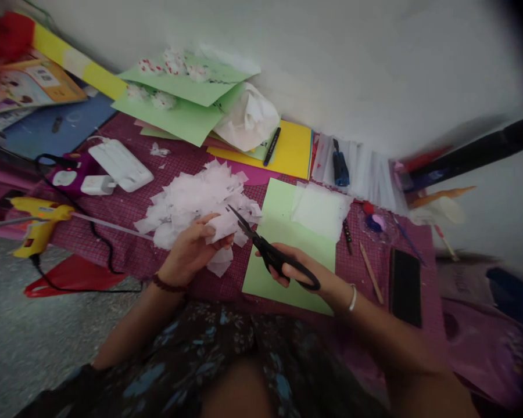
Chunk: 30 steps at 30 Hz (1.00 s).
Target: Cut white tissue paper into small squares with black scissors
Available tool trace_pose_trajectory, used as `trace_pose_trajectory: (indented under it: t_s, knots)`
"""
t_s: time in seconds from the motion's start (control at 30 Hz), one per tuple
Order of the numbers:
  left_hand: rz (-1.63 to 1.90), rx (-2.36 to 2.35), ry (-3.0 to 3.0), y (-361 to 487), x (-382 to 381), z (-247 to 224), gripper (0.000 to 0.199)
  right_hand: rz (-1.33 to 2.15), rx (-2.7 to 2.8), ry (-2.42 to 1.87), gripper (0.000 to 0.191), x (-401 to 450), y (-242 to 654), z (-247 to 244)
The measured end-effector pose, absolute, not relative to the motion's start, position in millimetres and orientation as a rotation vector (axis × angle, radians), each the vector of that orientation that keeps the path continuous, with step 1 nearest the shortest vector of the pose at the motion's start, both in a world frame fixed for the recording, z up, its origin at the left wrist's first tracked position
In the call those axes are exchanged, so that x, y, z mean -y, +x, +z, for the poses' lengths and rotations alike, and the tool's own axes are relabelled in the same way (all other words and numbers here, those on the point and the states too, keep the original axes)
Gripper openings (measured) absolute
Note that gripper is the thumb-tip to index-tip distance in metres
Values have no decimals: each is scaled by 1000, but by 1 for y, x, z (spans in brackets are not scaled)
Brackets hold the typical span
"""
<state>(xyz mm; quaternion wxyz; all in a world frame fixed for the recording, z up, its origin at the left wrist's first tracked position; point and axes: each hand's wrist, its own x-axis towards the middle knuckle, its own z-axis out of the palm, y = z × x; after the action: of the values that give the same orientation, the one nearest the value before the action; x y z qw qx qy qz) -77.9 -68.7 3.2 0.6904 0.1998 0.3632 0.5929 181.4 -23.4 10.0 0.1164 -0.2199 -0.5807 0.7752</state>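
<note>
My left hand [194, 249] pinches a small folded piece of white tissue paper [223, 226] between thumb and fingers. In my right hand [293, 264] is a pair of black-handled scissors [268, 251], its tips pointing up and left beside that paper. Whether the blades touch the paper I cannot tell. Just beyond my left hand lies a heap of cut white tissue pieces [192, 191]. A light green sheet [265, 276] lies flat beneath my right hand, with a stack of white tissue squares [320, 209] on its upper right part.
A yellow glue gun [39, 223] sits at the table's left edge near a white power adapter [121, 164]. Green cards with white blossoms [174, 116] lean at the back. To the right are a pencil [371, 273], a black phone-like slab [406, 287] and a stapler [340, 165].
</note>
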Motion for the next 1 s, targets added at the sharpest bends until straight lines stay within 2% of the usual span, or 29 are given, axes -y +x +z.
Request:
trace_pose_trajectory:
  t_s: [0.53,0.67,1.0]
  knots:
    - [1346,-818,424,-67,71,0,26,2040,1752,-802,57,31,176,14]
    - [1343,-815,416,-67,70,1,24,2073,1732,-857,58,31,174,10]
    - [1359,-850,383,-71,69,-3,22,2129,1813,-687,63,23,176,13]
